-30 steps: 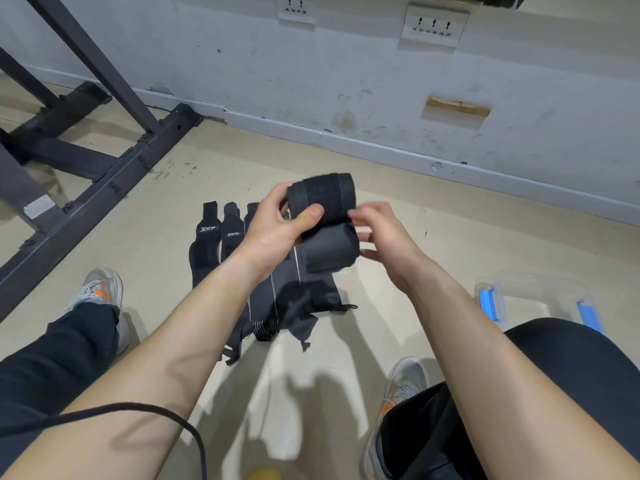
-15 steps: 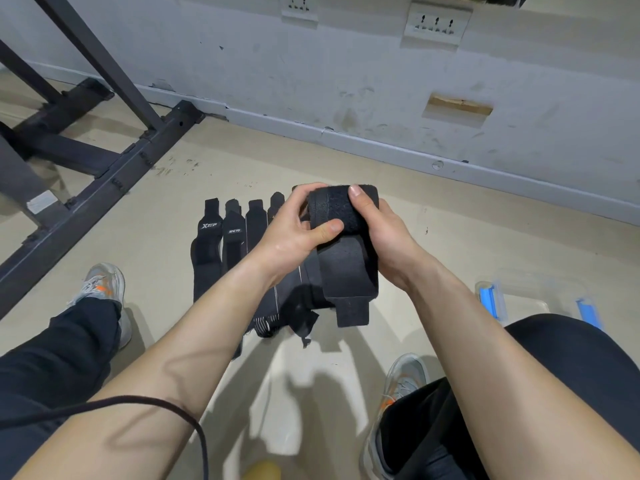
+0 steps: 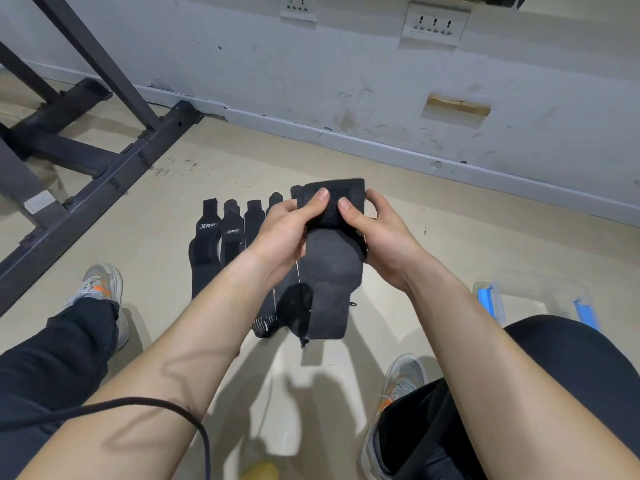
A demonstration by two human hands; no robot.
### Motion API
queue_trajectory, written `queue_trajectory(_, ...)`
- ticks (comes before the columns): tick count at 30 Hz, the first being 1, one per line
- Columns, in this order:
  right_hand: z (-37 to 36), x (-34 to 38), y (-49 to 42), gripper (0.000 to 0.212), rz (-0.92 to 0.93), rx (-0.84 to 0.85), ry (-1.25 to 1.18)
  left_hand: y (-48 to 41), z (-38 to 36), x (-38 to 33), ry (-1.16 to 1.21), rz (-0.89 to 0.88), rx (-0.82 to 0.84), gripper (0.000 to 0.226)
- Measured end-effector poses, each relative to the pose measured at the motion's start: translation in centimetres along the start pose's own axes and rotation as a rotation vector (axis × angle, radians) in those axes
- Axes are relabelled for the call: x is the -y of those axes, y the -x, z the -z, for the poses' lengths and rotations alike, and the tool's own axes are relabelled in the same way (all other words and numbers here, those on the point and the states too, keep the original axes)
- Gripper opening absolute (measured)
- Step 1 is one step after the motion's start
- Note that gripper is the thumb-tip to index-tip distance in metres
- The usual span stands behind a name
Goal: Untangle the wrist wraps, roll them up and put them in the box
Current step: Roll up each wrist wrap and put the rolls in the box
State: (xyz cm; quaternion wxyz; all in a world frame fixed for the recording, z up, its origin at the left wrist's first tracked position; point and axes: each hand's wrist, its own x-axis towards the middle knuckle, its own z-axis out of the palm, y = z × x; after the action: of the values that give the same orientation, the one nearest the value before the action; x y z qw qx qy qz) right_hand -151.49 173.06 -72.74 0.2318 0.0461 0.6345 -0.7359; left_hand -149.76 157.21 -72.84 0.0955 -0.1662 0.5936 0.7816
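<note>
Beige floor (image 3: 398, 209) runs to a scuffed grey-white wall (image 3: 346, 64) carrying two socket plates (image 3: 434, 24). At far left stands a dark metal frame (image 3: 104, 188).

Above the middle of the floor, both hands hold one black wrist wrap (image 3: 332, 265). The left hand (image 3: 284, 233) grips its upper left edge, thumb pressed on the front of the rolled top. The right hand (image 3: 381, 233) grips the upper right edge, thumb likewise on the front. The wrap's loose tail hangs straight down below the hands.

Behind it, a row of wrist wraps (image 3: 221, 244) lies flat on the floor, side by side. The left hand, its forearm and the hanging tail cover the right part of that row.

A clear box (image 3: 533, 299) with blue clasps sits on the floor at right, well apart from the hands; a knee in black trousers (image 3: 571, 358) hides its near side.

Grey shoes with orange marks rest on the floor, one at left (image 3: 100, 289) and one near right (image 3: 398, 382). A black cable (image 3: 138, 403) loops over the left forearm.
</note>
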Motion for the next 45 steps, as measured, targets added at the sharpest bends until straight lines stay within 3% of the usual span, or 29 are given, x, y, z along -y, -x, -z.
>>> queue_trajectory(2, -0.2, -0.1, 0.2, 0.073, -0.048, -0.034, 0.119, -0.3, 0.4, -0.3, 0.079, -0.007, -0.036, 0.052)
queue_trajectory(6, -0.1, -1.3, 0.2, 0.049, -0.136, 0.011, 0.227, -0.8, 1.3, -1.1, 0.165, -0.055, -0.123, 0.049)
queue_trajectory(10, 0.0, -2.2, -0.3, 0.028, -0.112, 0.02, 0.307, -1.2, 2.0, -1.6, 0.196, -0.078, -0.15, 0.042)
queue_trajectory(16, -0.7, -1.7, -0.3, 0.026, -0.045, 0.025, 0.215, -1.8, 2.0, -0.3, 0.18, -0.15, -0.257, 0.079)
queue_trajectory(22, -0.9, -1.2, 0.0, 0.034, -0.005, -0.013, 0.155, -2.1, 1.3, 2.4, -0.058, -0.245, -0.262, 0.053)
queue_trajectory(28, -0.7, -0.2, 0.5, 0.014, -0.043, -0.014, -0.017, -2.2, 1.2, 2.6, -0.008, -0.222, -0.216, 0.054)
queue_trajectory(39, -0.8, 0.3, 0.9, 0.019, -0.079, 0.005, -0.033, -1.0, 1.6, 1.6, -0.045, -0.309, -0.023, 0.051)
queue_trajectory(45, -0.7, 0.5, 0.8, 0.018, -0.095, -0.031, -0.046, -0.9, 1.3, 1.1, 0.121, -0.251, -0.053, 0.01)
